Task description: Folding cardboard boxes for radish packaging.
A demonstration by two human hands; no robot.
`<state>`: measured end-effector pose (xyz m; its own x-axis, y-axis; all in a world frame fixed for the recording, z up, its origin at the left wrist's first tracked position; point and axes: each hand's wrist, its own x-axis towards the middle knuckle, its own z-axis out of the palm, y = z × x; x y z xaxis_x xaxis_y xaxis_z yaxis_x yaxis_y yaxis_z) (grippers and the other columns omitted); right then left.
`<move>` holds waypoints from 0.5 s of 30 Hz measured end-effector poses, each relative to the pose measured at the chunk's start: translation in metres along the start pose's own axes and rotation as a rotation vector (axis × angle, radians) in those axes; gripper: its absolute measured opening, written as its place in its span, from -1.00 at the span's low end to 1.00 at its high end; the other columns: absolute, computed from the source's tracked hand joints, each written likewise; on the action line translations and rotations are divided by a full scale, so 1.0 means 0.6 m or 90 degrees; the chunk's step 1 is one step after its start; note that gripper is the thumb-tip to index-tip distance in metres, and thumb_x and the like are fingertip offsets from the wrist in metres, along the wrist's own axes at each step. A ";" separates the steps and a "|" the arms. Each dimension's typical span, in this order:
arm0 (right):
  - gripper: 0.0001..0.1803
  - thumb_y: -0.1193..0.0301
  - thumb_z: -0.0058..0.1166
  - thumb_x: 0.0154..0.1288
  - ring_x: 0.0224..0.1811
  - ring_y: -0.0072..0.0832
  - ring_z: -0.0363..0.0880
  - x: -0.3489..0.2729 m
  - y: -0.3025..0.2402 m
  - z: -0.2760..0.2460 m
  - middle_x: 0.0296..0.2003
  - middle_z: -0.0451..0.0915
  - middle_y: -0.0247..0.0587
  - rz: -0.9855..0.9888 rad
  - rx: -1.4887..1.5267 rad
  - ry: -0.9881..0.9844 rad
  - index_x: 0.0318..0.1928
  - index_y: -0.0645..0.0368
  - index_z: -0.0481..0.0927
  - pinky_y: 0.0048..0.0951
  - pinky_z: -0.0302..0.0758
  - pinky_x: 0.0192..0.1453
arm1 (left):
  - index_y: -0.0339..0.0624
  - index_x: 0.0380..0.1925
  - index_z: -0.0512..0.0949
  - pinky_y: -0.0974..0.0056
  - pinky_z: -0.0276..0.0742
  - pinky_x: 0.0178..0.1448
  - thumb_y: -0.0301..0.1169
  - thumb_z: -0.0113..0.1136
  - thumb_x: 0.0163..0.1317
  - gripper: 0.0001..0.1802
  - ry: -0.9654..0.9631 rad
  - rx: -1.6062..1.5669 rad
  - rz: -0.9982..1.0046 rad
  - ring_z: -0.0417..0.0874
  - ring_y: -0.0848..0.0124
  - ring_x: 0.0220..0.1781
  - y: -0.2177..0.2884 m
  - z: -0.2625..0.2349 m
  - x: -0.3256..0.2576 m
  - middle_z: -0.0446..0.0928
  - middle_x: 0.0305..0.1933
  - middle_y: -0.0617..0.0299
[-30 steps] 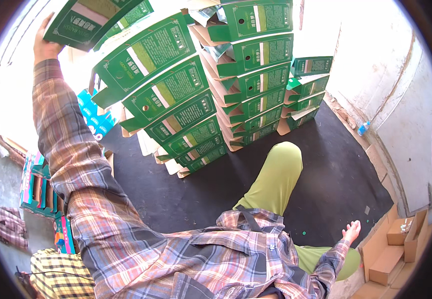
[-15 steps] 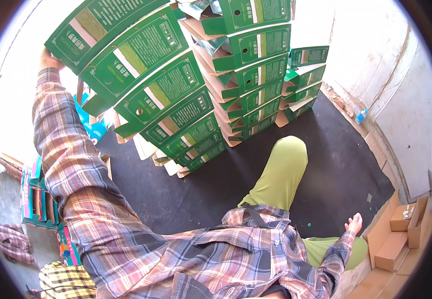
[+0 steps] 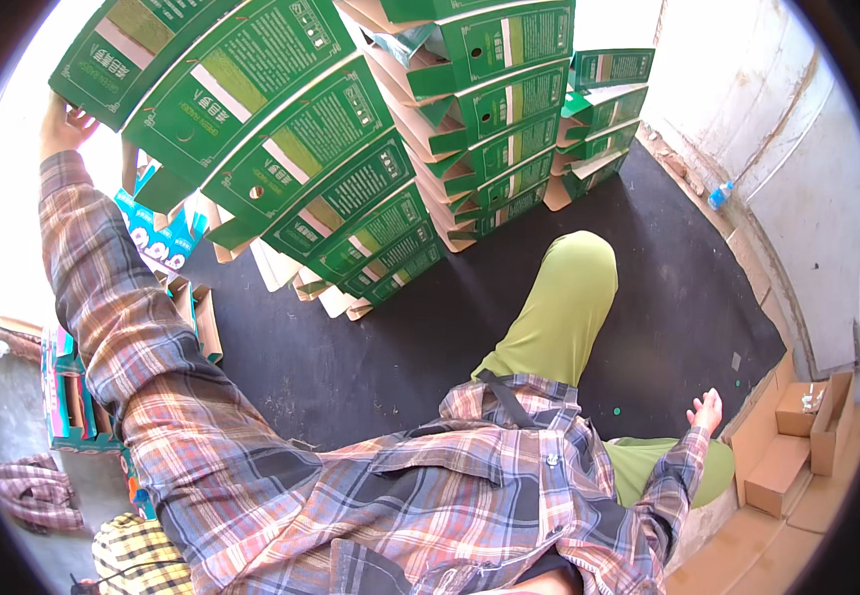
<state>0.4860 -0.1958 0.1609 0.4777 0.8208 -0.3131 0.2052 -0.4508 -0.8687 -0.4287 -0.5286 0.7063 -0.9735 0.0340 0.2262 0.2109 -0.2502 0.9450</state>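
green carton (image 3: 142, 45) top of leaning stack (image 3: 321, 188), far-left of black floor mat (image 3: 370, 347) | left hand (image 3: 65, 124) raised, fingers on carton's lower edge, grip unclear | right hand (image 3: 705, 409) free, fingers apart, near mat's right edge

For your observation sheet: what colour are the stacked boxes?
Green boxes, seen in the head view.

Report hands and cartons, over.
Left hand up on the top green carton. Right hand open, free. Stack leans; nothing in the way.
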 end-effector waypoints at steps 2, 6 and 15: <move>-0.51 0.03 -0.06 0.31 -0.11 -0.43 0.54 0.002 0.000 0.007 0.09 0.46 -0.33 -0.006 -0.002 -0.005 0.15 -0.03 0.41 -0.44 0.48 -0.43 | -0.19 0.03 0.37 -0.02 0.40 0.13 0.08 0.06 0.22 -0.40 0.009 0.042 0.071 0.42 0.09 0.09 -0.002 -0.012 -0.034 0.38 0.04 0.06; -0.48 0.02 -0.07 0.32 -0.11 -0.41 0.56 0.008 0.006 0.036 0.10 0.45 -0.29 -0.003 -0.011 -0.024 0.17 0.01 0.39 -0.42 0.50 -0.42 | -0.37 -0.01 0.41 0.16 0.45 0.05 -0.07 0.02 0.28 -0.47 0.081 0.108 0.414 0.49 0.22 -0.01 -0.015 -0.008 -0.104 0.46 -0.06 0.02; -0.48 0.03 -0.11 0.34 -0.06 -0.39 0.56 0.016 -0.011 0.054 0.13 0.44 -0.25 -0.035 -0.035 -0.026 0.21 -0.02 0.36 -0.44 0.52 -0.35 | -0.21 -0.22 0.49 0.23 0.42 0.03 -0.30 -0.14 0.38 -0.74 -0.252 0.153 0.214 0.50 0.39 -0.11 -0.494 0.078 -0.514 0.51 -0.19 0.23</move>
<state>0.4619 -0.1735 0.1510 0.4294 0.8577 -0.2826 0.2770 -0.4230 -0.8627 -0.1868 -0.4194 0.3675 -0.7518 0.3614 0.5515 0.5629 -0.0838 0.8223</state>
